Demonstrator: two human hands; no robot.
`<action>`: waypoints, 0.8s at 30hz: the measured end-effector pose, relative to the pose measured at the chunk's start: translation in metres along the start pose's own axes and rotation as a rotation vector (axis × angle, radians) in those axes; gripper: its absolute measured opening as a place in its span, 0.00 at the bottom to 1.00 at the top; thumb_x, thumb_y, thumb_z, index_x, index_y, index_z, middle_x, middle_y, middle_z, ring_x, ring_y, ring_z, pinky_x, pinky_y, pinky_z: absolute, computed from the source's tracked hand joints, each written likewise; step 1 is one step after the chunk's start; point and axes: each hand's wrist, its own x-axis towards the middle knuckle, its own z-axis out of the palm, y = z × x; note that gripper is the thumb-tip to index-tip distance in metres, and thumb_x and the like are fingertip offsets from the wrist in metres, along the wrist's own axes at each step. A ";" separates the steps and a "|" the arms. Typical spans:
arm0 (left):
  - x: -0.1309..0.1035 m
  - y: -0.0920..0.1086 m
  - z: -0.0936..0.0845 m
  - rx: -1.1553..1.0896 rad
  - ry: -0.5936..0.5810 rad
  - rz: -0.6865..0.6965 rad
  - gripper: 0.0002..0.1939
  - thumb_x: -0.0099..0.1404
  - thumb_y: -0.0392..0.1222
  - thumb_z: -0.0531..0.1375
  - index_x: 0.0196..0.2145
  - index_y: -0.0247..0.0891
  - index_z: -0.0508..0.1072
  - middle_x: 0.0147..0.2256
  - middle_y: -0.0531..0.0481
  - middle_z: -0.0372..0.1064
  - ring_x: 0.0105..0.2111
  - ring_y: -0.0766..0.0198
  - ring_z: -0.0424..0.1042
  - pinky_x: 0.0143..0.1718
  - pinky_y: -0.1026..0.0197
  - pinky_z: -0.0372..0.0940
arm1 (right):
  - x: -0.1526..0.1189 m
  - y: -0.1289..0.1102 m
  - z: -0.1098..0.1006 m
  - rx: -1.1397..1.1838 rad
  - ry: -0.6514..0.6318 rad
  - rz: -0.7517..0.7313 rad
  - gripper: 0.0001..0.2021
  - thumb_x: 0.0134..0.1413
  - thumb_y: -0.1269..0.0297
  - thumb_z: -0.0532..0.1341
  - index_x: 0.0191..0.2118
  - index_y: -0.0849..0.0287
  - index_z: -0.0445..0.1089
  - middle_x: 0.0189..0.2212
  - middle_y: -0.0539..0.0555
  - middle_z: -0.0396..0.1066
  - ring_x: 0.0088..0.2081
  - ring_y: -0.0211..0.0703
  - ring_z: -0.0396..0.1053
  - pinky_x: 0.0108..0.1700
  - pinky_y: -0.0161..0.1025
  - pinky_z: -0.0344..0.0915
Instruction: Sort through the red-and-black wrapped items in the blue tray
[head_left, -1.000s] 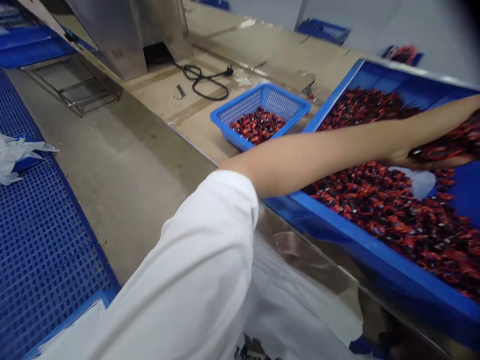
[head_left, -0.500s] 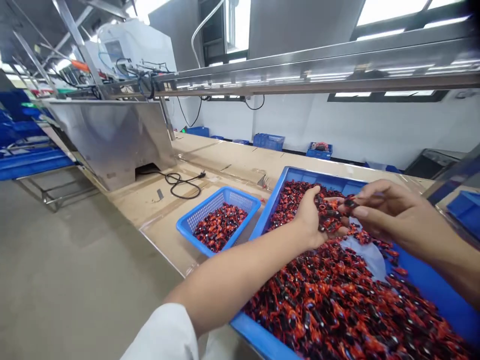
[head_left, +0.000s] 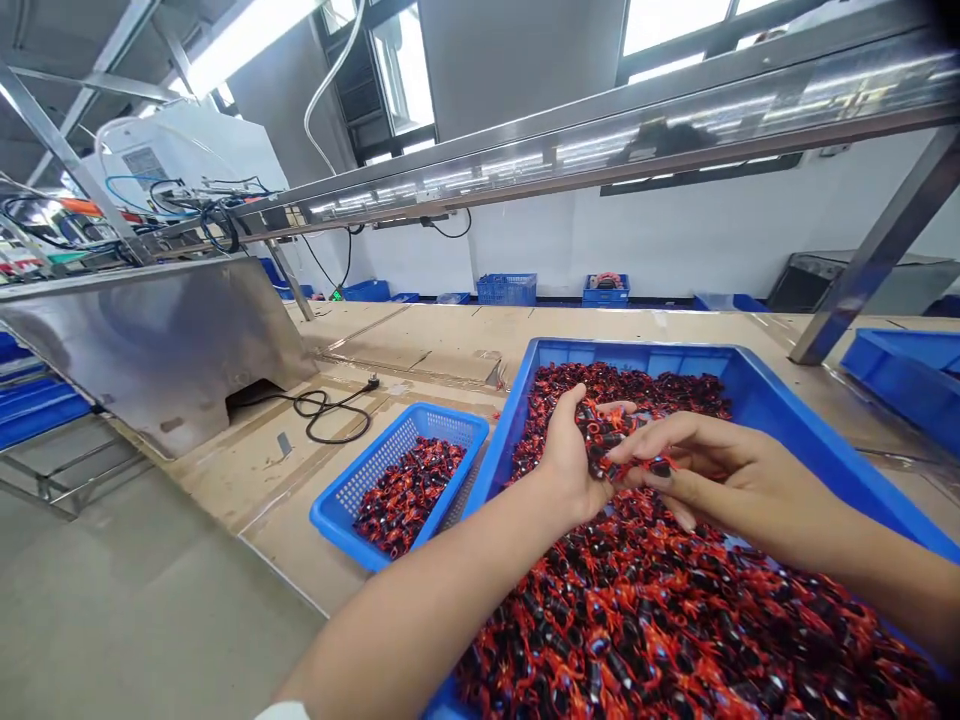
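Observation:
A large blue tray (head_left: 795,400) holds a deep heap of small red and black parts (head_left: 645,620). Above the heap my left hand (head_left: 574,455) is cupped, palm up, round a handful of the same parts. My right hand (head_left: 697,465) reaches over that palm, thumb and fingers pinched on a red and black part at the edge of the handful. Left of the tray stands a smaller blue perforated basket (head_left: 337,505), partly filled with similar parts.
A black cable with a plug (head_left: 330,405) lies on the cardboard-covered bench (head_left: 420,345). A metal housing (head_left: 165,340) stands at left, a slanted metal post (head_left: 877,250) at right. A metal rail (head_left: 525,150) crosses above. Blue crates (head_left: 506,290) sit behind.
The head view has turned, so the tray and basket appear further left. My right hand has moved closer over my left palm, still pinching a part. My left hand still holds its handful.

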 end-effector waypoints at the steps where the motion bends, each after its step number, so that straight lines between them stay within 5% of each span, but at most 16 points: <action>1: 0.000 0.000 0.000 0.002 0.014 -0.005 0.30 0.83 0.59 0.49 0.39 0.34 0.81 0.24 0.48 0.70 0.17 0.63 0.66 0.15 0.65 0.62 | 0.001 -0.002 -0.001 -0.018 0.002 0.006 0.15 0.69 0.42 0.72 0.49 0.46 0.85 0.40 0.55 0.85 0.24 0.41 0.74 0.25 0.40 0.71; 5: -0.006 0.004 0.002 0.030 0.048 -0.022 0.30 0.84 0.59 0.48 0.40 0.35 0.80 0.23 0.49 0.68 0.16 0.65 0.65 0.15 0.66 0.61 | 0.004 -0.007 -0.010 0.025 0.075 0.095 0.19 0.60 0.42 0.77 0.46 0.49 0.82 0.39 0.57 0.84 0.25 0.43 0.74 0.26 0.41 0.71; 11: -0.014 0.010 0.006 0.018 0.008 0.005 0.28 0.84 0.58 0.48 0.42 0.35 0.78 0.32 0.44 0.75 0.19 0.64 0.71 0.14 0.66 0.62 | 0.013 0.000 -0.020 0.440 0.100 0.251 0.15 0.52 0.48 0.72 0.40 0.49 0.73 0.25 0.48 0.68 0.18 0.36 0.49 0.16 0.37 0.39; 14: -0.016 0.009 0.006 0.027 0.007 0.012 0.28 0.85 0.58 0.47 0.41 0.35 0.77 0.31 0.46 0.74 0.19 0.65 0.71 0.13 0.68 0.61 | 0.016 0.007 -0.017 0.113 0.179 0.116 0.19 0.56 0.43 0.74 0.46 0.49 0.77 0.24 0.45 0.62 0.21 0.38 0.54 0.21 0.37 0.50; 18: -0.014 0.005 0.003 0.079 -0.001 -0.016 0.29 0.85 0.59 0.48 0.37 0.36 0.76 0.27 0.47 0.70 0.18 0.66 0.69 0.13 0.69 0.59 | 0.016 0.008 -0.010 -0.311 0.198 0.012 0.26 0.64 0.35 0.70 0.55 0.49 0.83 0.24 0.46 0.67 0.26 0.42 0.63 0.31 0.40 0.58; 21: -0.011 0.003 0.001 0.111 -0.013 -0.050 0.27 0.84 0.58 0.50 0.36 0.37 0.76 0.25 0.48 0.68 0.17 0.65 0.68 0.12 0.69 0.58 | 0.016 0.004 -0.008 -0.252 0.177 0.029 0.25 0.62 0.33 0.71 0.46 0.51 0.83 0.26 0.50 0.74 0.28 0.44 0.68 0.31 0.40 0.61; 24: -0.011 0.003 0.000 0.085 -0.019 -0.068 0.27 0.83 0.58 0.50 0.38 0.36 0.77 0.27 0.47 0.70 0.18 0.65 0.69 0.12 0.68 0.59 | 0.016 0.000 -0.010 0.022 0.135 0.144 0.27 0.57 0.31 0.74 0.39 0.51 0.77 0.21 0.47 0.69 0.20 0.38 0.58 0.23 0.38 0.53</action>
